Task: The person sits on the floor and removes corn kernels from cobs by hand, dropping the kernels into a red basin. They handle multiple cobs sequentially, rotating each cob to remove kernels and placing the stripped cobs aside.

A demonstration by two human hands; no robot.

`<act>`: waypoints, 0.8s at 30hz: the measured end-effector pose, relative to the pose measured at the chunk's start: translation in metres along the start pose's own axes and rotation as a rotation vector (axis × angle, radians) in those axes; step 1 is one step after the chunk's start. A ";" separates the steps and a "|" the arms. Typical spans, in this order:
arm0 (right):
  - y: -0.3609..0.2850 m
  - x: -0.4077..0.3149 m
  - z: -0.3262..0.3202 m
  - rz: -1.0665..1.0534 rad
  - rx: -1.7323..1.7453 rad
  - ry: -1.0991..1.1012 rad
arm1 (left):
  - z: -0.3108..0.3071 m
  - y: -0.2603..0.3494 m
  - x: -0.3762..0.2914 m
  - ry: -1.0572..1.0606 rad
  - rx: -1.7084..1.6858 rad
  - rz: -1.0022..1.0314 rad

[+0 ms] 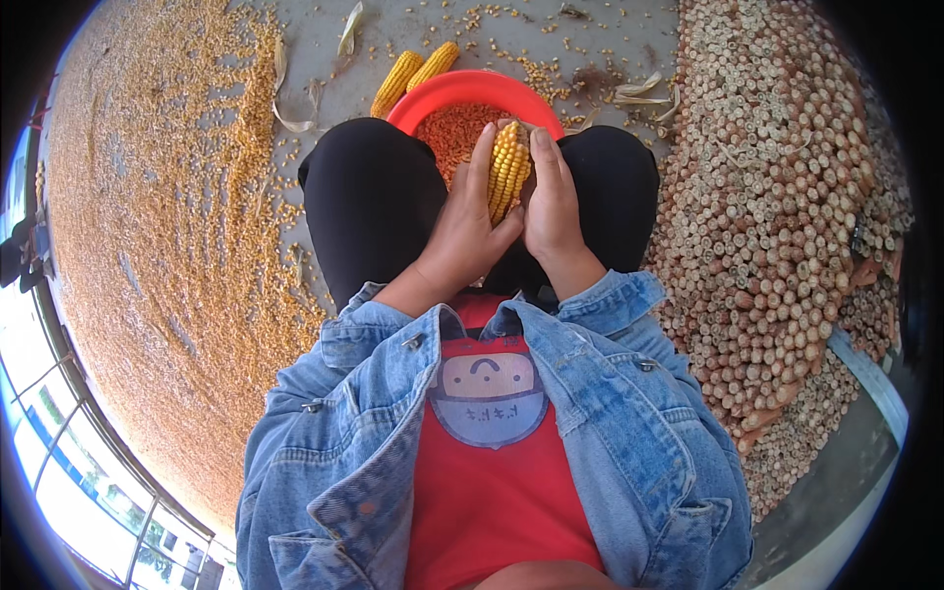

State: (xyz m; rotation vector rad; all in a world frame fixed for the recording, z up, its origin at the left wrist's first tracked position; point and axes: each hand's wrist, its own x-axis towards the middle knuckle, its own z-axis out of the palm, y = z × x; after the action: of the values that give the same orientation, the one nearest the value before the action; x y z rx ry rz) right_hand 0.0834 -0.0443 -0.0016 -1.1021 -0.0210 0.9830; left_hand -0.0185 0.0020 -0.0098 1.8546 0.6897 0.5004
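Note:
Between my knees, a yellow ear of corn [507,169] is held upright-tilted over a red plastic basin [509,82]. My left hand [472,199] grips it from the left, with the thumb across its lower end. Around its right side curls my right hand [552,195], the thumb near the top. The far side of the ear is hidden, so I cannot tell whether kernels are gone there. Loose orange-looking corn kernels [453,131] lie in the basin. Two more ears, a left one [397,82] and a right one [434,65], rest against its outer far-left side.
Corn kernels [169,243] spread widely over the floor at left. A tall stack of bare corncobs [767,221] stands close at right. Dry husks [640,90] and scattered kernels [542,77] lie on the grey floor [332,44] beyond the basin.

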 end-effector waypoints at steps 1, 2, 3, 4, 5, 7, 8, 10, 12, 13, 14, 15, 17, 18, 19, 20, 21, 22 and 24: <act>0.000 0.000 0.000 -0.006 -0.024 -0.015 | 0.000 0.000 0.000 -0.016 -0.004 -0.004; -0.001 -0.001 -0.001 -0.013 -0.048 -0.030 | -0.002 0.001 0.001 -0.032 -0.009 -0.007; -0.001 -0.001 -0.001 -0.019 -0.072 -0.045 | -0.003 0.002 0.001 -0.047 -0.014 -0.011; -0.002 -0.001 -0.001 -0.029 -0.104 -0.056 | -0.003 0.003 0.001 -0.051 0.004 -0.019; -0.003 -0.002 -0.001 -0.040 -0.135 -0.067 | -0.004 0.003 0.001 -0.054 0.020 -0.026; -0.003 -0.002 -0.001 -0.067 -0.181 -0.090 | -0.005 0.004 0.000 -0.050 0.037 -0.033; -0.002 -0.002 -0.002 -0.083 -0.197 -0.100 | -0.004 0.003 0.000 -0.042 0.034 -0.032; 0.000 -0.001 -0.004 -0.120 -0.252 -0.110 | -0.003 0.001 -0.001 -0.040 0.036 -0.042; 0.003 -0.001 -0.007 -0.159 -0.329 -0.112 | -0.002 0.001 -0.002 -0.050 0.047 -0.063; 0.003 -0.001 -0.008 -0.141 -0.291 -0.096 | -0.002 0.002 -0.003 -0.074 0.052 -0.086; 0.004 -0.001 -0.009 -0.123 -0.253 -0.080 | -0.004 0.004 -0.003 -0.098 0.057 -0.109; 0.004 -0.001 -0.009 -0.106 -0.215 -0.065 | -0.004 0.005 -0.003 -0.121 0.062 -0.131; 0.004 -0.001 -0.008 -0.113 -0.253 -0.060 | -0.004 0.005 -0.003 -0.115 0.062 -0.126; 0.003 -0.001 -0.008 -0.116 -0.273 -0.057 | -0.004 0.005 -0.003 -0.112 0.061 -0.123; 0.002 -0.002 -0.006 -0.092 -0.243 -0.062 | -0.003 0.004 -0.002 -0.102 0.064 -0.109; 0.000 -0.003 -0.003 -0.067 -0.213 -0.068 | -0.003 0.003 -0.002 -0.092 0.068 -0.095; -0.001 -0.004 -0.002 -0.043 -0.182 -0.074 | -0.002 0.001 -0.001 -0.082 0.073 -0.080; -0.001 -0.003 -0.003 -0.048 -0.223 -0.077 | 0.000 -0.001 -0.002 -0.057 0.076 -0.052; -0.001 -0.002 -0.005 -0.058 -0.304 -0.084 | 0.002 -0.003 -0.002 -0.009 0.082 0.005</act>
State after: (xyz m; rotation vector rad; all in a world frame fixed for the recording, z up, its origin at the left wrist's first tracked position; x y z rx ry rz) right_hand 0.0849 -0.0488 -0.0027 -1.3291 -0.2768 0.9943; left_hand -0.0199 0.0002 -0.0136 1.9341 0.7090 0.4731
